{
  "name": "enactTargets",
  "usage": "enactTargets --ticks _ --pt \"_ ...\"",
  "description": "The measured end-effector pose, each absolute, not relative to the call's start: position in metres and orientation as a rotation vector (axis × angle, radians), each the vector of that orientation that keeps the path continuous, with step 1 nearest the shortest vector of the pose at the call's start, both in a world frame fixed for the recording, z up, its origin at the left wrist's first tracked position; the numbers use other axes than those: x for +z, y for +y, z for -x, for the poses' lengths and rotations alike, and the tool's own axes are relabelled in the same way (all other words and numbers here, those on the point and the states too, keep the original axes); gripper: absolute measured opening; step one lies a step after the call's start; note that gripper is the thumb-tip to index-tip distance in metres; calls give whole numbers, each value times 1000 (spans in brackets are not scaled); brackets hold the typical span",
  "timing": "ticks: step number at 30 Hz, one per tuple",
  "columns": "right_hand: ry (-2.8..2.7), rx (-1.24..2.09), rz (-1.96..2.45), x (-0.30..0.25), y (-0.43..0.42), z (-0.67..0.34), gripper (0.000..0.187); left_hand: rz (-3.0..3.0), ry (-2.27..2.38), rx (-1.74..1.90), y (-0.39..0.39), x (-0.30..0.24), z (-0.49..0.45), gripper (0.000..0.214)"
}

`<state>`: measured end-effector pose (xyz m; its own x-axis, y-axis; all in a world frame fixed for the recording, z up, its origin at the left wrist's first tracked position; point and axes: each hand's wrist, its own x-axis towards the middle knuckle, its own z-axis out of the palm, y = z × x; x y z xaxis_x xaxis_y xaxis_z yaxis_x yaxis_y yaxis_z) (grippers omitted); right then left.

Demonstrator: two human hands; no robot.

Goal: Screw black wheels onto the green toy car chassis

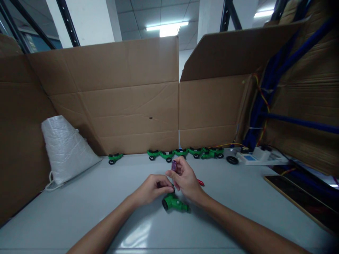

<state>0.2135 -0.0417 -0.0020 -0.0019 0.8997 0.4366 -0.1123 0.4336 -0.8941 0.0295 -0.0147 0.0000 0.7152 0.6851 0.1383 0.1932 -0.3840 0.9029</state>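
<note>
My right hand (185,178) is closed around the purple handle of a screwdriver (174,165), held upright with its shaft pointing down. Just below lies a green toy vehicle body (174,203) with a dark round end at its left. My left hand (153,189) has thumb and fingertips pinched together at the top of this toy, by the foot of the screwdriver. What sits between those fingertips is too small to make out. Behind my right wrist a red object (201,182) on the table is partly hidden.
Several green toy vehicles (166,156) with black wheels line the back of the table, and one more toy vehicle (115,158) stands apart at left. A white padded bag (66,151) leans at far left. A black ring (232,160) lies near a power strip (261,158). Cardboard walls (127,106) enclose the table.
</note>
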Motion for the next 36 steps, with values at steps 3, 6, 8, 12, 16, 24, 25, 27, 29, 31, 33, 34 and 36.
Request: enactTargets --ticks 3,6,8,12,16,24,25,27,29,31,33,34,36 --pt "-1349 922 776 -4 -43 -214 39 -1914 647 609 -15 -1 -30 39" --pt "-1376 873 797 -6 -45 -215 35 -1904 647 619 -16 -2 -30 42" --pt "-1393 864 820 -6 -46 -216 33 -1892 655 628 -16 -2 -30 44" --pt "-1395 928 795 -5 -45 -215 34 -1855 671 621 -15 -4 -30 45" --pt "-1365 1012 753 -3 -43 -214 36 -1815 616 614 -12 -8 -30 43" --pt "-1390 1132 653 2 -44 -213 43 -1807 603 601 -11 -9 -30 46" --pt "-1358 1147 643 2 -44 -213 42 -1809 606 604 -11 -8 -30 47" --pt "-1292 1166 627 4 -45 -211 43 -1805 604 614 -13 -8 -31 48" --pt "-1255 1179 619 6 -45 -210 48 -1801 593 630 -14 -7 -32 48" --pt "-1260 1205 617 7 -44 -210 49 -1807 584 635 -15 -5 -33 47" --pt "-1286 1256 614 6 -43 -211 45 -1815 589 630 -16 -3 -33 47" --pt "-1289 1289 613 6 -42 -211 45 -1820 595 624 -16 -2 -33 47" --pt "-1270 1352 610 5 -41 -212 47 -1835 599 622 -16 -1 -32 46"
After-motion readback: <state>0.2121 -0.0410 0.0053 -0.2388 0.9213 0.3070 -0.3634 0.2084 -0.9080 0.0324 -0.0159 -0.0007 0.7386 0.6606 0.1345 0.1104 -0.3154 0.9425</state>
